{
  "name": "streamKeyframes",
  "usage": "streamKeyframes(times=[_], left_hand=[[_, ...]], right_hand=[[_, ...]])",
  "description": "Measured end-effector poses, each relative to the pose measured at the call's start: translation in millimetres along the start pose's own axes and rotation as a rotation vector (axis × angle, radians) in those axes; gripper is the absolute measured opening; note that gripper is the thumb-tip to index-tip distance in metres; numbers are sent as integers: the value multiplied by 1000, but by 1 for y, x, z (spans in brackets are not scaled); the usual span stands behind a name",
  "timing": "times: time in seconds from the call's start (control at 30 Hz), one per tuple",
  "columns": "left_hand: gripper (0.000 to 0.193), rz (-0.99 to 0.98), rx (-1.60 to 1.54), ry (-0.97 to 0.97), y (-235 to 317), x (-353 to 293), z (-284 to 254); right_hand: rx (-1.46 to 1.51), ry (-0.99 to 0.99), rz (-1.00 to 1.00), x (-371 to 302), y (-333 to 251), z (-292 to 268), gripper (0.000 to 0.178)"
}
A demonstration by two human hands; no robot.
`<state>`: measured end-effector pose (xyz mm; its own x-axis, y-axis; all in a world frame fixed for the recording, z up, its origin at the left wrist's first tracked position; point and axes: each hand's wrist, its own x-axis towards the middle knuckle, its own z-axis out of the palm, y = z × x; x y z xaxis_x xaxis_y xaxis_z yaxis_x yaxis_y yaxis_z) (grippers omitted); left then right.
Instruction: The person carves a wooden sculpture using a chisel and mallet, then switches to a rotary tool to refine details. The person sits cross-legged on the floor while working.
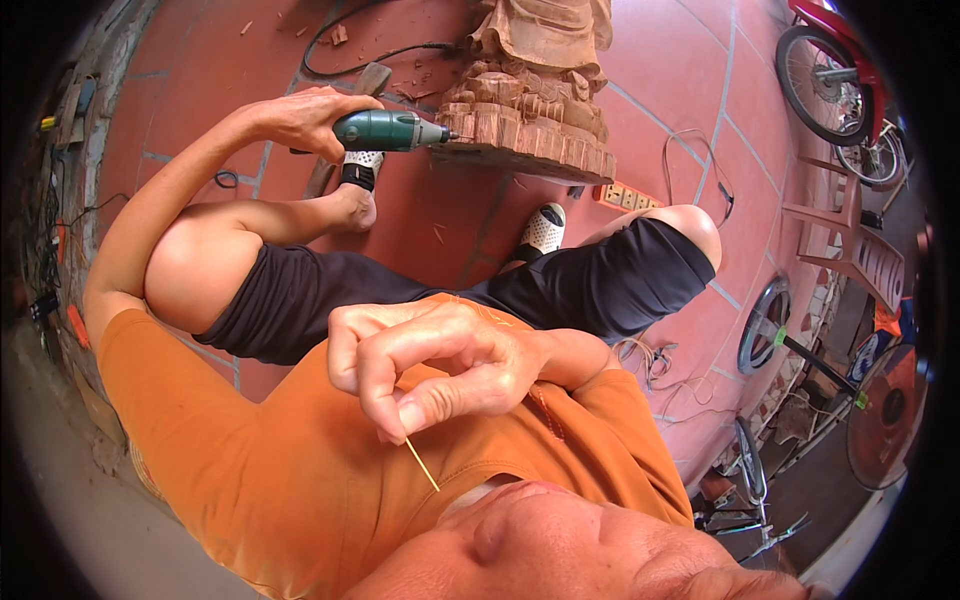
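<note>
My left hand (pixel 308 117) reaches out from the left and grips the rear of a green handheld rotary grinder (pixel 378 130). The grinder's narrow tip points right, at the lower edge of a carved wooden statue (pixel 530 95); whether it touches the wood I cannot tell. Carved folds and a ridged base show on the statue, whose top is cut off by the frame. Drawn back in front of my chest, my right hand (pixel 440 365) pinches a thin yellowish toothpick (pixel 423 466) between thumb and fingers, its free end slanting down toward my chin.
A wooden mallet-like piece (pixel 373 79) lies behind the grinder. Wood chips and a black cable (pixel 320 65) are on the red tiled floor. A power strip (pixel 626 196) sits right of the statue. Along the right stand a plastic chair (pixel 862 250), a motorbike (pixel 830 85) and a fan (pixel 888 415).
</note>
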<state>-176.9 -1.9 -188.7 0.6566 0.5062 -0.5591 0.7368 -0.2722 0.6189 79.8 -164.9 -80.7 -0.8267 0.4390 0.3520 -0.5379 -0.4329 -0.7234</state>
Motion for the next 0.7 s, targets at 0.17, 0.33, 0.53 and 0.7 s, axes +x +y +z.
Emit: streamKeyframes(times=[0.17, 0.33, 0.53, 0.7], left_hand=[[85, 48, 13, 71, -7, 2, 0], [82, 18, -4, 134, -16, 10, 0], [82, 5, -24, 100, -9, 10, -4], [82, -21, -16, 95, -6, 9, -4]], right_hand=[[-44, 27, -24, -3, -2, -1, 24], [-18, 26, 10, -5, -2, -2, 24], [-28, 23, -17, -6, -2, -5, 24], [-3, 27, 17, -6, -4, -4, 24]])
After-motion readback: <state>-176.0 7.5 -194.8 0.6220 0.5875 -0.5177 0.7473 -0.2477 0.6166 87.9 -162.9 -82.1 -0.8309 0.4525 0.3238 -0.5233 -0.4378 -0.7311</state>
